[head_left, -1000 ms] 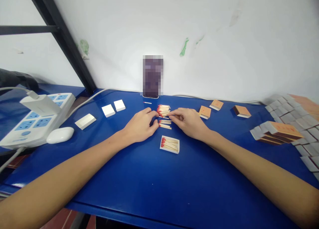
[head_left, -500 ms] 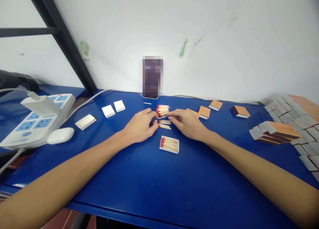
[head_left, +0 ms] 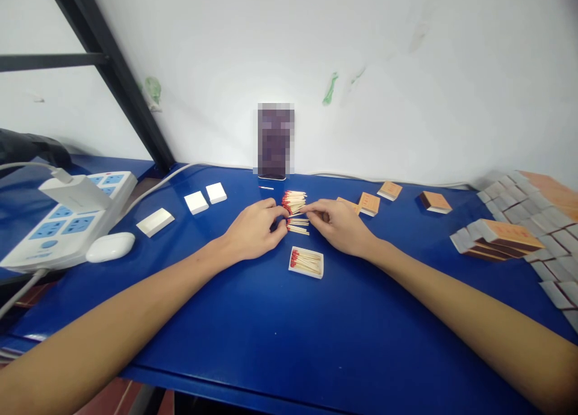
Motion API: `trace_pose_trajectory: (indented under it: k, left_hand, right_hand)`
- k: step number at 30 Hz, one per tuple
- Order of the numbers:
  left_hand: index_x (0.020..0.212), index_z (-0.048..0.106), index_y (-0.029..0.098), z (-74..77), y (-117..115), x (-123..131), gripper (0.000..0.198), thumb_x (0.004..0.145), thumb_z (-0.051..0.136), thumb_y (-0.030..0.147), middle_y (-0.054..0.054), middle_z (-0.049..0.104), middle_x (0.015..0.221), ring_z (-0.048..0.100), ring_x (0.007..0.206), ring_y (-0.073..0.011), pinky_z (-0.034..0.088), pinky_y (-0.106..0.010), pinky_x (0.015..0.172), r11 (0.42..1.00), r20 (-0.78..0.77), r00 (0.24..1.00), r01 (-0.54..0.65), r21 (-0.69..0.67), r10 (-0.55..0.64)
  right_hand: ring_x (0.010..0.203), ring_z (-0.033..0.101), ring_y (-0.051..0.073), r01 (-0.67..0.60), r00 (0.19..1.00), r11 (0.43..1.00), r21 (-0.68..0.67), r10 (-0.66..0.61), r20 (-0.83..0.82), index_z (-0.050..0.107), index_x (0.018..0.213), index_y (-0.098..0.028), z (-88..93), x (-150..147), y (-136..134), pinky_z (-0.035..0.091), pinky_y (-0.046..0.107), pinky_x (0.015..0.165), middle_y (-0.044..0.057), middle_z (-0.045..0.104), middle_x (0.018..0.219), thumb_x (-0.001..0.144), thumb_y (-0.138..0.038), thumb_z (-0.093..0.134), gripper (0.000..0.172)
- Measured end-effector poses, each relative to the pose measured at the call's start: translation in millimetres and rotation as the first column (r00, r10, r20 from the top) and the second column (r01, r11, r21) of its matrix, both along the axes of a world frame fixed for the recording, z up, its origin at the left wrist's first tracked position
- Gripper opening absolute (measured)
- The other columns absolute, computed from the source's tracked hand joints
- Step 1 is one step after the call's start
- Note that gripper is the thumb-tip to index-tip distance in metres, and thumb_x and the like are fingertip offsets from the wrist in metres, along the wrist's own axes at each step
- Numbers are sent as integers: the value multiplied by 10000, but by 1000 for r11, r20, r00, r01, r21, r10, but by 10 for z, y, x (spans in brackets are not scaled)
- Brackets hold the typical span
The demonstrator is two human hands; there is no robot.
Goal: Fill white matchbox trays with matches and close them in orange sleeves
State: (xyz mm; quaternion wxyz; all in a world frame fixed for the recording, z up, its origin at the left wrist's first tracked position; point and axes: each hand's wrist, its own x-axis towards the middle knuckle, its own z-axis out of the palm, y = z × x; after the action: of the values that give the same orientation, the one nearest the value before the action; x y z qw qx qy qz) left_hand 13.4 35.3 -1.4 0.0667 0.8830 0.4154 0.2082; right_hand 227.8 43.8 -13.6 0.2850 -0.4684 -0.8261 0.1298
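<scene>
My left hand rests on the blue table, fingers curled, fingertips touching a loose pile of red-tipped matches. My right hand faces it from the right, thumb and forefinger pinched on matchsticks at the pile's right edge. A smaller row of matches lies between the two hands. Just in front of them sits an open white matchbox tray partly filled with matches. One stray match lies further back.
A phone leans on the wall behind the pile. Orange matchboxes lie to the right, with stacked boxes and grey sleeves at the far right. At left are white trays, an earbud case and a power strip.
Both hands stay at the match pile with only small finger movements. The view has tilted slightly.
</scene>
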Motion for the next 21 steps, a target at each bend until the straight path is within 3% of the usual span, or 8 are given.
trace_pose_trajectory:
  k: [12, 21]
  left_hand:
    - [1080, 708, 168, 0, 0, -3, 307, 900, 470, 240, -51, 608, 862, 576, 832, -191, 470, -340, 756, 999, -40, 999, 34, 10, -34]
    - [1223, 635, 174, -6, -6, -4, 373, 925, 440, 285, -61, 589, 926, 571, 846, -191, 479, -356, 781, 1000, -77, 997, 19, -3, -19]
  right_hand:
    - [662, 541, 150, 5, 998, 1000, 22, -7, 64, 729, 1071, -186, -34, -5, -9, 384, 276, 625, 29, 625, 749, 864, -167, 456, 343]
    - [655, 534, 152, -2, 998, 1000, 31, 0, 58, 730, 1042, -187, -29, -2, -18, 381, 280, 622, 29, 614, 736, 856, -162, 448, 338]
